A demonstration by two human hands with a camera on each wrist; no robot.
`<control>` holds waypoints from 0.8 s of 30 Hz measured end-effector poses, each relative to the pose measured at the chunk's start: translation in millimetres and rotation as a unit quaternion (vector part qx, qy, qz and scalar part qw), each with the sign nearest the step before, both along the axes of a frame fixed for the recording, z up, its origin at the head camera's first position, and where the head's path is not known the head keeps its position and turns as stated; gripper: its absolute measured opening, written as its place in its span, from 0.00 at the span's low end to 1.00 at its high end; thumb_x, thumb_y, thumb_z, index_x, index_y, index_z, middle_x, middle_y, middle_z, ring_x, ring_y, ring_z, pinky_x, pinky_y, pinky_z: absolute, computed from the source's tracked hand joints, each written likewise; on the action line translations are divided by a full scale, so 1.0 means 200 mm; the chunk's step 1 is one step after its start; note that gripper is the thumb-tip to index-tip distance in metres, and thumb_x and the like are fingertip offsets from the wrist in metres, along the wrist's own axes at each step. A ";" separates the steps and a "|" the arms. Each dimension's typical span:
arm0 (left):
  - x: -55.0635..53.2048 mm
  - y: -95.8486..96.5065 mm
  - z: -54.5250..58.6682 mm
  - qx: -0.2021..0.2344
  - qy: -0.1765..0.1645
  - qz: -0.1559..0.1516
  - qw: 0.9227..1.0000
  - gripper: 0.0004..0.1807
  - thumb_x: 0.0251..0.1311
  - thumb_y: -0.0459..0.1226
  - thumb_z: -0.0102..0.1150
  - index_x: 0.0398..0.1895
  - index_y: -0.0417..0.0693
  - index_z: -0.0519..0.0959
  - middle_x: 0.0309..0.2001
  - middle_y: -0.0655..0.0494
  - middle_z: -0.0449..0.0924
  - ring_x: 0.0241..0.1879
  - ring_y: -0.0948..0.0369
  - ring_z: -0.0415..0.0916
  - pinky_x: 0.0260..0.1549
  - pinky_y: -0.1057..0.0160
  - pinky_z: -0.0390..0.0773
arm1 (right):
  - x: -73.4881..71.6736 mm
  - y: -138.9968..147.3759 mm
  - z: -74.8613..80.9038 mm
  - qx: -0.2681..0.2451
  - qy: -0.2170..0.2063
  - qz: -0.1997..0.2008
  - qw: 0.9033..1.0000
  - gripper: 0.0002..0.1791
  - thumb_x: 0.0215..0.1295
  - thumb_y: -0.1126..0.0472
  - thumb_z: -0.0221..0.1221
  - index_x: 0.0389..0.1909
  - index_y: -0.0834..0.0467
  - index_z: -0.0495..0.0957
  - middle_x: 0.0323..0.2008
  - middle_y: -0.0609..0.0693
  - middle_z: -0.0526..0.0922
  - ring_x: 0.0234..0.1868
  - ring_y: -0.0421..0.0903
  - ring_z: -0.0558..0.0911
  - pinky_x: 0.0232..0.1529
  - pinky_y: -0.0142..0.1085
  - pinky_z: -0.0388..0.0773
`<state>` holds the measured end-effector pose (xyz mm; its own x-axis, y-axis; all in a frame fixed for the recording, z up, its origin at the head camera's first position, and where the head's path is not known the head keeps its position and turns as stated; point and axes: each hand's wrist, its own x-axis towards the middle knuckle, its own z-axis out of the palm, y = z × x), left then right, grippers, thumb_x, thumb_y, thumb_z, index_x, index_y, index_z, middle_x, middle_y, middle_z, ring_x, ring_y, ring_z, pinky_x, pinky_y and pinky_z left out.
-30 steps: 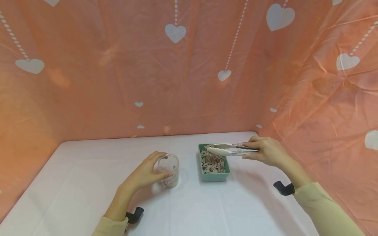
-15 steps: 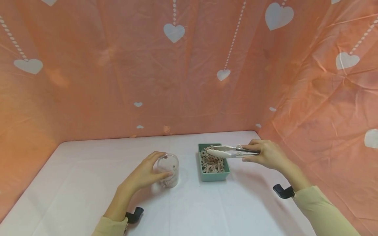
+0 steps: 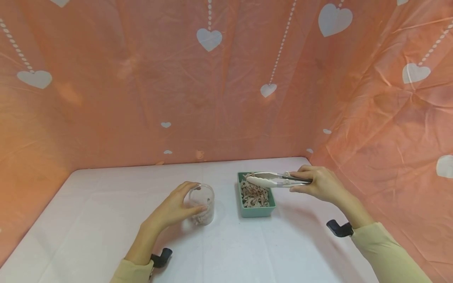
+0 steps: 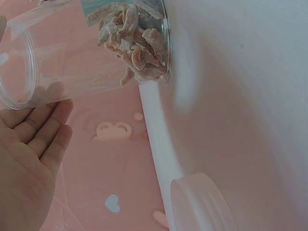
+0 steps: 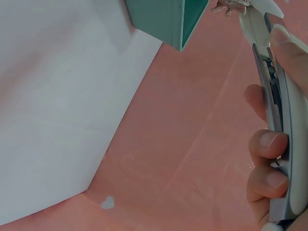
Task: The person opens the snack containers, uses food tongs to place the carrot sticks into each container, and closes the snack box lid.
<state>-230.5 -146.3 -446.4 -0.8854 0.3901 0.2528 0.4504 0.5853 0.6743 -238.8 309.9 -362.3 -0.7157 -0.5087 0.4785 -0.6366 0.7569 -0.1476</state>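
Observation:
My left hand (image 3: 177, 204) holds a clear jar (image 3: 209, 214), thumb on the near side and fingers on the far side. The jar stands upright on the table. Pale, powdery dried strips (image 4: 132, 41) fill its lower part in the left wrist view. My right hand (image 3: 320, 182) grips a pair of tongs (image 3: 279, 181) with white tips. These tips are over the back of a green rectangular box (image 3: 256, 212) full of similar strips (image 3: 255, 196). In the right wrist view a few strips (image 5: 230, 6) show at the tips of the tongs; whether they are pinched, I cannot tell.
A white cloth covers the table (image 3: 226, 251). Orange curtain (image 3: 226, 98) with white hearts hangs behind it and at the sides. In the left wrist view a translucent round lid-like piece (image 4: 197, 204) lies near the jar.
The tongs dipped slightly toward the strips, then rose a little, their tips shifting slightly left. My left hand and the jar have stayed in place.

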 end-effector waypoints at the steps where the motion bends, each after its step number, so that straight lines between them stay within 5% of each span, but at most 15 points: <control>1: 0.00 0.00 0.00 0.000 0.000 0.000 1.000 0.40 0.60 0.55 0.74 0.70 0.46 0.73 0.65 0.52 0.76 0.69 0.47 0.71 0.69 0.38 0.69 | 0.00 0.00 0.00 0.000 0.002 0.002 1.000 0.26 0.45 0.55 0.82 0.48 0.55 0.91 0.35 0.39 0.86 0.27 0.31 0.73 0.23 0.29 0.69; 16: 0.00 0.00 0.00 -0.001 -0.002 0.000 1.000 0.40 0.60 0.55 0.74 0.70 0.46 0.73 0.65 0.52 0.76 0.69 0.48 0.70 0.69 0.38 0.69 | 0.01 -0.07 0.07 0.006 0.029 0.036 0.999 0.25 0.43 0.56 0.82 0.46 0.57 0.91 0.37 0.42 0.87 0.27 0.33 0.74 0.24 0.29 0.70; 20: 0.00 0.00 0.00 0.000 -0.006 0.001 1.000 0.41 0.60 0.54 0.74 0.71 0.46 0.72 0.65 0.51 0.76 0.69 0.46 0.70 0.69 0.37 0.68 | 0.01 -0.11 0.10 0.007 0.040 0.051 0.998 0.28 0.54 0.40 0.76 0.47 0.57 0.91 0.38 0.43 0.86 0.27 0.34 0.75 0.24 0.29 0.70; 24: 0.00 0.00 0.01 -0.001 -0.002 -0.001 1.000 0.40 0.60 0.54 0.74 0.71 0.46 0.73 0.65 0.52 0.76 0.69 0.47 0.71 0.69 0.38 0.69 | 0.01 -0.16 0.12 0.001 0.061 0.070 0.996 0.40 0.62 0.24 0.55 0.46 0.57 0.91 0.38 0.44 0.87 0.27 0.37 0.77 0.24 0.31 0.71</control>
<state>-230.8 -146.4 -445.3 -0.8854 0.3928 0.2485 0.4492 0.5856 0.6748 -237.3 277.8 -338.7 -0.5745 -0.6004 0.5563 -0.7485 0.6604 -0.0602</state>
